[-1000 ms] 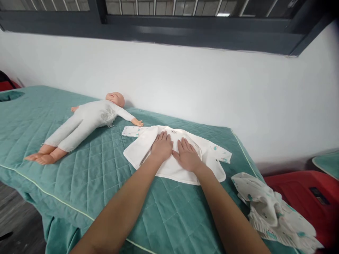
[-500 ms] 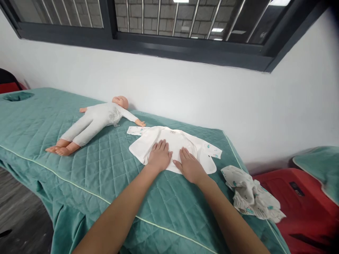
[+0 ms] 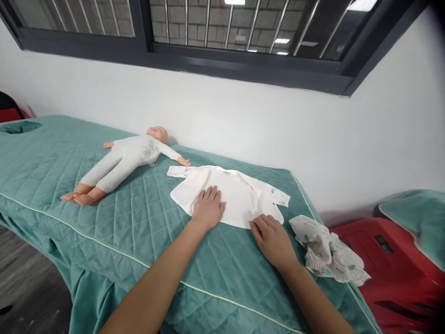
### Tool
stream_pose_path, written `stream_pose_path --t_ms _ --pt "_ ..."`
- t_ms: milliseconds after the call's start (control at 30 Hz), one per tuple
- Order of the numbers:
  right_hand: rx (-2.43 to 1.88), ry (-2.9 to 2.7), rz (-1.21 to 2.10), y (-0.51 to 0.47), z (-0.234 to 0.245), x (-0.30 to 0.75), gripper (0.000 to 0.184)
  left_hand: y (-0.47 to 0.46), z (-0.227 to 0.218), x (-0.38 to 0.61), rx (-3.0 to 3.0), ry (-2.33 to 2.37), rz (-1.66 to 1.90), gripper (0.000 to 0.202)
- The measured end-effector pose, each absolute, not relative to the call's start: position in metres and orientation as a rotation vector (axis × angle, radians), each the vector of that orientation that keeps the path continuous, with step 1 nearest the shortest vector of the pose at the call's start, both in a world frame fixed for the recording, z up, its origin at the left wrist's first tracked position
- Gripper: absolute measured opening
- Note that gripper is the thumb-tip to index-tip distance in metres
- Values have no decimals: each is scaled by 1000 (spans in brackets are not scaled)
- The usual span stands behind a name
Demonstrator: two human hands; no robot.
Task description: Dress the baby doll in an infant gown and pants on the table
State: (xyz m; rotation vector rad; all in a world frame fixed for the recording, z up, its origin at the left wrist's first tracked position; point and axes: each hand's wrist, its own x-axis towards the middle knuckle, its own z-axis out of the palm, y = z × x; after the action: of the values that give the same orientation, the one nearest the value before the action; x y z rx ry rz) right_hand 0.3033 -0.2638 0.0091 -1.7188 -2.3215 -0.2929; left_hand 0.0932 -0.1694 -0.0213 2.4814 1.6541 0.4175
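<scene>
A white baby shirt [image 3: 232, 190] lies spread out on the green quilted bed cover, its patterned sleeves stretched to both sides. My left hand [image 3: 209, 207] rests flat on the middle of the shirt, fingers extended. At the shirt's lower right hem, my right hand [image 3: 274, 241] has its fingers bent and drawn together over the edge; the fingertips are partly hidden. Beyond the shirt, to the left, a baby doll [image 3: 134, 150] in a white body suit lies on its back, one hand close to the shirt's left sleeve.
Crumpled patterned baby clothing [image 3: 330, 250] lies at the right edge of the green bed cover [image 3: 114, 222]. A red plastic stool or chair [image 3: 385, 273] with green cloth [image 3: 417, 222] on it stands beyond that edge. A white wall [image 3: 243, 120] runs along the back, under a barred window.
My right hand has slid right and toward me, from lying flat on the shirt to its lower right hem, and its fingers have curled. My left hand has stayed in place.
</scene>
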Motion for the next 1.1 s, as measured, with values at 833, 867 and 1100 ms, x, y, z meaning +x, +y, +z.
stream_pose_path --t_ms 833,867,1100 --pt "-1256 -2139 152 -124 29 132 43 -115 50 -116 2294 1765 1275 40" --pt "-1284 -2145 193 -103 28 114 49 -104 51 -150 2260 1881 1245 40" --pt "-1519 -2105 290 52 27 1 73 -55 38 -294 1677 2177 944 56"
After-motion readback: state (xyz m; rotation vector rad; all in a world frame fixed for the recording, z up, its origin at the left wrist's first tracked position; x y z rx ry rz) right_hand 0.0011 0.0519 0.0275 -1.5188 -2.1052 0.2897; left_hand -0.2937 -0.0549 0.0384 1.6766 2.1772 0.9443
